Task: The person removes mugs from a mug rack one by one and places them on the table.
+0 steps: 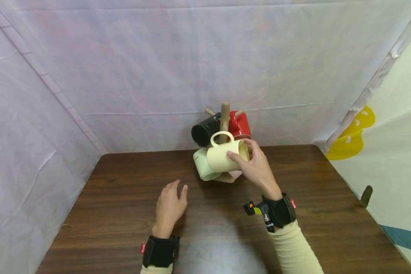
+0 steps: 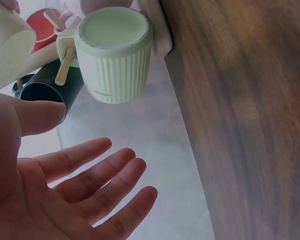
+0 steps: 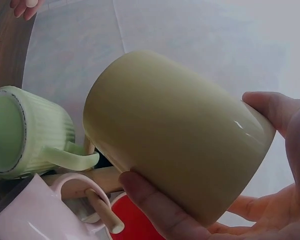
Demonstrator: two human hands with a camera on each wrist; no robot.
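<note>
Presently: pale yellow mug (image 1: 222, 158), tilted, handle upward, before a wooden mug tree (image 1: 225, 116); right grip (image 1: 258, 169) curled about its rim end. Left grip (image 1: 170, 205) loosely spread, holding nothing, over the counter (image 1: 120, 205). Beside the post: black mug (image 1: 208, 127), red mug (image 1: 239, 125). Pegged by handles: ribbed green mug (image 2: 117, 65), pink mug (image 3: 42, 212).

right fingers (image 1: 252, 144) grip cream mug (image 1: 222, 158) | left fingers (image 1: 173, 186) relaxed | rack (image 1: 225, 112): black mug (image 1: 205, 130), red mug (image 1: 239, 125)

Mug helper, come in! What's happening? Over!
Right grip holds yellow mug near its rim. Left grip empty. Possible obstacle: green mug hanging on wooden rack.
</note>
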